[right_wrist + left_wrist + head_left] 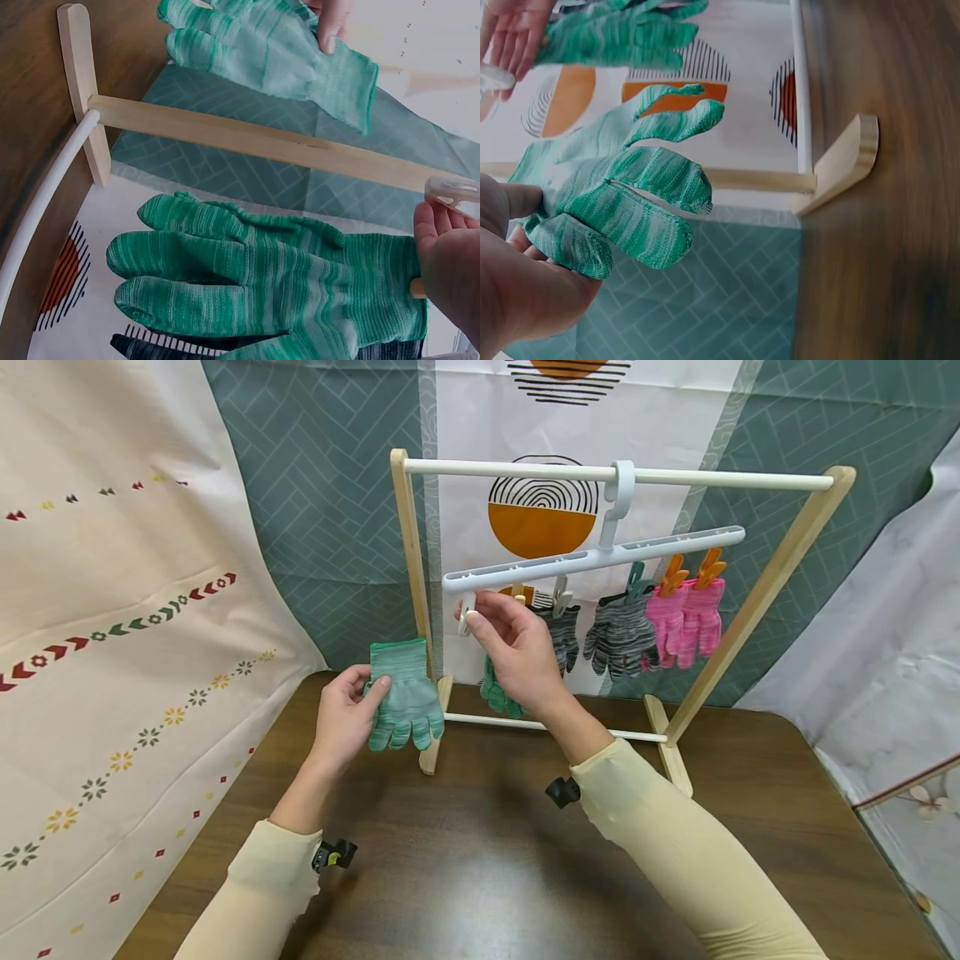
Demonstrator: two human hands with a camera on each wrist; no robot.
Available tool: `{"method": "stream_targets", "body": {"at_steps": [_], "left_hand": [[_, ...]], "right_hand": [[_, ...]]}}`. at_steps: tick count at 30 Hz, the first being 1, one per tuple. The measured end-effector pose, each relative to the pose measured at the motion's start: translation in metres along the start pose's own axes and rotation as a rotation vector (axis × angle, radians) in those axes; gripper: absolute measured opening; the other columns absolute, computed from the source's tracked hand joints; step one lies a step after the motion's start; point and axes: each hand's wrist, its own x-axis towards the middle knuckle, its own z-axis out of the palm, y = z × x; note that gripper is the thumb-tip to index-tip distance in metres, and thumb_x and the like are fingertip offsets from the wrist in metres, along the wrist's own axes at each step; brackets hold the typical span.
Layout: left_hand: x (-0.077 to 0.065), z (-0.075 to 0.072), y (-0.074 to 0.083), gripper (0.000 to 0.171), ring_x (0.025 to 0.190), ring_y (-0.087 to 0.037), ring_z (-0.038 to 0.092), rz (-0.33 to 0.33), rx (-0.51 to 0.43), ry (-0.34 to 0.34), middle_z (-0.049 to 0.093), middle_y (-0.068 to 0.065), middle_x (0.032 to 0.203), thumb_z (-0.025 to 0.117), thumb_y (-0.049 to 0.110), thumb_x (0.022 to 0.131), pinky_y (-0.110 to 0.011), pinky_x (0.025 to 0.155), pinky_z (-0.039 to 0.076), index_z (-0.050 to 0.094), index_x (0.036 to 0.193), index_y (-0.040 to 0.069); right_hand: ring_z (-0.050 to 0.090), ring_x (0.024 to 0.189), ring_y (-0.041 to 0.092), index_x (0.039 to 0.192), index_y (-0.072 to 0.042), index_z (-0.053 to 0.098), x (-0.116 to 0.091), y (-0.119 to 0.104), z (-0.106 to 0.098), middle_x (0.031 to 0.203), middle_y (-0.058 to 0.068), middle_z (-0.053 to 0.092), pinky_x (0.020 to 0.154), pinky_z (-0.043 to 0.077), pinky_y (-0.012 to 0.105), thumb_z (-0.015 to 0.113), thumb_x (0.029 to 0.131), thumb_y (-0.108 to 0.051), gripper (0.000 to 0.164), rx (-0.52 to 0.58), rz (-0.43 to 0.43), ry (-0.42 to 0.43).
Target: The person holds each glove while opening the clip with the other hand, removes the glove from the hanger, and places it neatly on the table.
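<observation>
My left hand [345, 712] pinches a green striped knit glove [405, 687] near its cuff, thumb in front, the glove's fingers pointing down. With thumb and fingers, my right hand [521, 647] holds a whitish clothespin [467, 613] under the left end of a light-blue hanger [540, 568]. Whether the clothespin's jaws are parted cannot be told. Beside the right hand hangs another green glove [300, 277], held at its cuff by a wooden-coloured clothespin [418, 288]; the hand hides much of it in the head view. The two green gloves are apart.
The hanger tilts, left end lower, hooked on the white top bar [510, 468] of a wooden rack [780, 585]. Dark grey gloves [622, 631] and pink gloves [701, 618] hang to the right from clothespins. The rack stands on a brown table [465, 827], with patterned cloths around.
</observation>
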Motion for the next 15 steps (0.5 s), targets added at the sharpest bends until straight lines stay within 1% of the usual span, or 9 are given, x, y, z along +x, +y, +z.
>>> {"method": "stream_targets", "body": {"at_steps": [2,7,8,9,11,15], "left_hand": [[0.000,-0.003,0.006,0.028,0.069,-0.011,0.053,-0.016,0.012,0.002,0.072,-0.026,0.109,0.066,0.014,0.107,-0.021,0.065,0.045,0.067,0.125,-0.008],[0.006,-0.013,0.000,0.031,0.073,-0.011,0.060,-0.049,0.035,0.007,0.071,-0.029,0.111,0.065,0.015,0.108,-0.020,0.067,0.049,0.065,0.127,-0.009],[0.007,-0.016,-0.006,0.032,0.072,-0.010,0.061,-0.049,0.047,0.007,0.072,-0.028,0.111,0.065,0.017,0.108,-0.020,0.067,0.049,0.066,0.128,-0.008],[0.009,-0.018,-0.012,0.034,0.072,-0.009,0.060,-0.053,0.061,0.009,0.072,-0.026,0.112,0.065,0.020,0.108,-0.021,0.068,0.049,0.066,0.129,-0.007],[0.011,-0.023,-0.017,0.037,0.074,-0.010,0.058,-0.064,0.100,0.009,0.072,-0.025,0.115,0.065,0.024,0.108,-0.022,0.070,0.049,0.066,0.130,-0.006],[0.016,-0.034,-0.028,0.042,0.087,-0.015,0.057,-0.079,0.179,0.011,0.071,-0.023,0.122,0.063,0.029,0.109,-0.025,0.078,0.046,0.065,0.133,-0.005]], "right_hand": [[0.068,0.119,0.024,0.140,0.004,0.061,0.000,-0.001,0.000,0.127,0.016,0.073,0.104,0.054,0.036,0.064,0.108,-0.008,0.035,0.003,0.004,0.001],[0.067,0.118,0.022,0.141,0.004,0.061,0.001,-0.004,0.001,0.128,0.018,0.071,0.105,0.053,0.036,0.063,0.108,-0.008,0.036,0.010,0.012,0.001],[0.067,0.118,0.022,0.141,0.004,0.061,0.001,-0.004,0.001,0.128,0.017,0.072,0.105,0.053,0.036,0.063,0.108,-0.007,0.035,0.012,0.011,0.001],[0.068,0.118,0.022,0.141,0.004,0.061,0.001,-0.004,0.001,0.128,0.019,0.072,0.105,0.053,0.036,0.063,0.108,-0.008,0.035,0.016,0.010,0.000],[0.068,0.119,0.023,0.141,0.004,0.061,0.000,-0.004,0.000,0.127,0.019,0.072,0.106,0.053,0.036,0.063,0.108,-0.008,0.035,0.020,0.010,0.000],[0.068,0.120,0.028,0.141,0.004,0.061,0.000,-0.003,-0.001,0.127,0.021,0.072,0.105,0.053,0.036,0.064,0.107,-0.008,0.036,0.016,0.015,0.006]]}}
